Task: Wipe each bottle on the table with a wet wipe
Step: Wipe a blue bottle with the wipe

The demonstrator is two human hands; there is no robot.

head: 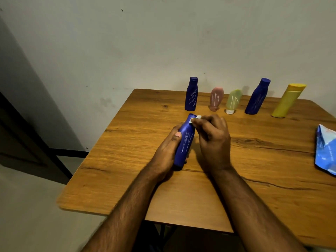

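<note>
My left hand grips a blue bottle with white scribbles, tilted above the wooden table. My right hand pinches a small white wet wipe against the bottle's upper end. Along the table's far edge stand a blue bottle, a pink tube, a green tube, another blue bottle and a yellow bottle; most show white scribble marks.
A blue and white wet-wipe packet lies at the table's right edge. A pale wall stands right behind the row of bottles. The floor and a dark door frame are to the left of the table.
</note>
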